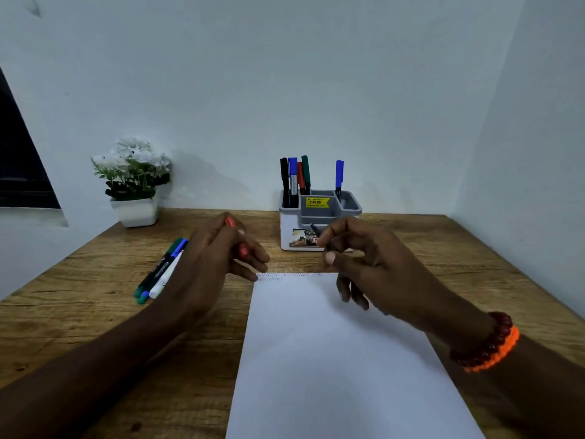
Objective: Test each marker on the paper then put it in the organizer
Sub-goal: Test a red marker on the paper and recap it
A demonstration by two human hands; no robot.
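Note:
A white sheet of paper (332, 359) lies on the wooden desk, with thin scribble lines along its top edge. My left hand (218, 261) grips a red marker cap or marker (240, 245) just left of the paper's top corner. My right hand (357, 264) pinches a thin dark marker (319, 236) between thumb and forefinger, above the paper's top edge and in front of the organizer. The grey and white organizer (319, 213) stands at the back with several markers upright in it. Three loose markers (161, 270) lie to the left of my left hand.
A white pot of white flowers (134, 182) stands at the back left of the desk (79, 327). Walls close the desk at the back and the right. A beaded bracelet and an orange band (489, 343) sit on my right wrist.

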